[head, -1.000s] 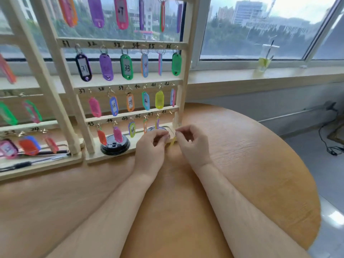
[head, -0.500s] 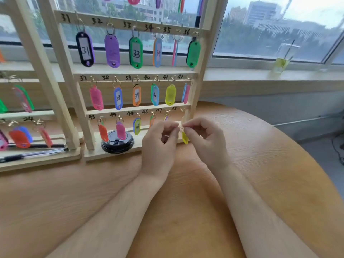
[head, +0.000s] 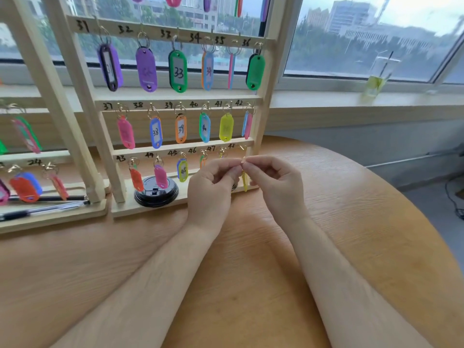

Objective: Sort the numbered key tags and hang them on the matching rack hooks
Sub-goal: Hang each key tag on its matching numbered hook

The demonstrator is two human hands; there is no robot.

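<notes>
Both hands are raised just above the table [head: 364, 222], fingertips meeting in front of the bottom row of the rack [head: 268, 96]. The left hand [head: 213, 189] and the right hand [head: 275, 184] both have curled fingers. Each pinches, between thumb and forefinger, the small metal ring [head: 243, 162] of a yellow key tag [head: 245, 180]. The tag hangs edge-on between the two hands, straight down from the ring. Its number cannot be read.

Just above and beyond the fingertips is the hook [head: 242, 147] under the mark 48. The ring sits just below it and appears apart from it.

Left of the left hand, the bottom row carries an orange tag [head: 136, 179], a pink tag [head: 160, 175] and a yellow-and-blue tag marked 45 [head: 182, 170]. The tags at 46 and 47 are partly hidden behind the left knuckles. A black cup lid [head: 156, 194] lies on the rack's base, left of the left hand and behind the pink tag. Farther left stands a second rack [head: 50, 217] with pens [head: 45, 208] lying on its base.

Well beyond the right hand, a clear plastic cup [head: 379, 74] with a straw stands on the windowsill.
</notes>
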